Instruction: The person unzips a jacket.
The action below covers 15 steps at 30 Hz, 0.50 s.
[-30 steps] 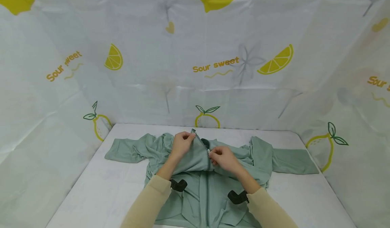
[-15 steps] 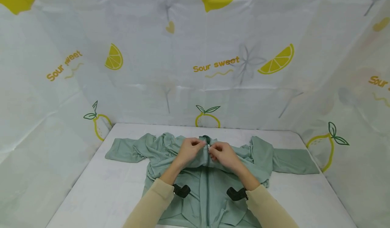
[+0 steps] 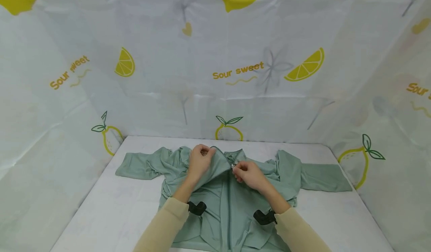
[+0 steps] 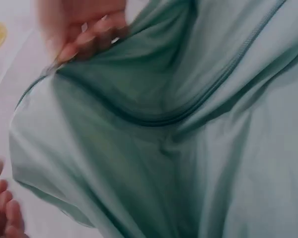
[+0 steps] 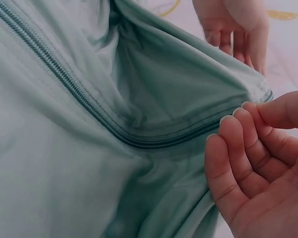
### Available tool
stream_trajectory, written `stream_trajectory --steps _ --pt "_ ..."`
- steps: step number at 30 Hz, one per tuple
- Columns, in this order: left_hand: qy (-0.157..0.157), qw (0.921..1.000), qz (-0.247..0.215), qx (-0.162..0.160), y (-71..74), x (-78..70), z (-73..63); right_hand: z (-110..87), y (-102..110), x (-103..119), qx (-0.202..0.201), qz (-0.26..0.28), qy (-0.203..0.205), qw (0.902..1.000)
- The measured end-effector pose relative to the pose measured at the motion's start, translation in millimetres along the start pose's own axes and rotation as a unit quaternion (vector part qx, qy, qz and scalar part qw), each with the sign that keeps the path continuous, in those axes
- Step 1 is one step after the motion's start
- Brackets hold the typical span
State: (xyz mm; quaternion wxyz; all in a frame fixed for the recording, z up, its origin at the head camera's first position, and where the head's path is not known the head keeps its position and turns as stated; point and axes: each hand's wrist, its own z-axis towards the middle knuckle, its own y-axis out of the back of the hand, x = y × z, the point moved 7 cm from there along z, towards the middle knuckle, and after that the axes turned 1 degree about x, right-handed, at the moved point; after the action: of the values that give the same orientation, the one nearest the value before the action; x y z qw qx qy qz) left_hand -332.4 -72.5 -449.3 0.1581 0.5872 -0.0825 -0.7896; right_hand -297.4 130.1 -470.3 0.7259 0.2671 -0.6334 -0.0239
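Observation:
A sage-green zip-up jacket (image 3: 208, 207) lies front up, hem towards the person. My left hand (image 3: 199, 164) pinches the upper edge of its left-hand front panel and holds it raised. At the slider, my right hand (image 3: 250, 175) pinches the silvery zipper pull (image 3: 232, 166); below it the zipper (image 5: 134, 141) is joined, and above it the edges part. In the right wrist view the right-hand fingers (image 5: 238, 144) hide the pull. The left wrist view has the right hand (image 4: 84, 29) at the top and part of the left hand (image 4: 5, 213) at lower left.
The jacket's sleeves (image 3: 138, 166) spread out to both sides on the white tabletop (image 3: 101, 203). White curtains (image 3: 168, 106) with a lemon print stand behind and at both sides. A black wrist camera (image 3: 196, 208) is strapped to each wrist.
My left hand came in to the zipper half a second ago and is now back out to the left, lifting the panel's edge. My right hand stays at the pull, scarcely moved.

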Motion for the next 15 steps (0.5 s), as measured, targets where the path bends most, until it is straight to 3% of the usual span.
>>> stream_trajectory --steps 3,6,8,10,15 --pt "-0.025 0.9987 0.044 0.005 -3.6 -6.2 -5.9 1.3 0 3 -0.003 -0.002 0.005 1.0" --pt "-0.036 0.9937 0.073 0.077 -17.5 -9.5 -11.1 3.7 1 5 -0.008 -0.001 0.01 0.9999" --pt "-0.037 0.9887 0.062 0.131 -26.9 -9.2 -14.0 5.4 1 5 -0.01 0.0 0.009 0.9999" --pt "-0.032 0.9858 0.041 0.159 -32.5 -8.1 -15.5 6.5 1 5 -0.011 0.0 0.005 0.9999" --pt "-0.015 0.9875 -0.012 0.156 -32.6 -3.8 -14.3 5.3 -2 4 -0.004 -0.009 0.008 0.9999"
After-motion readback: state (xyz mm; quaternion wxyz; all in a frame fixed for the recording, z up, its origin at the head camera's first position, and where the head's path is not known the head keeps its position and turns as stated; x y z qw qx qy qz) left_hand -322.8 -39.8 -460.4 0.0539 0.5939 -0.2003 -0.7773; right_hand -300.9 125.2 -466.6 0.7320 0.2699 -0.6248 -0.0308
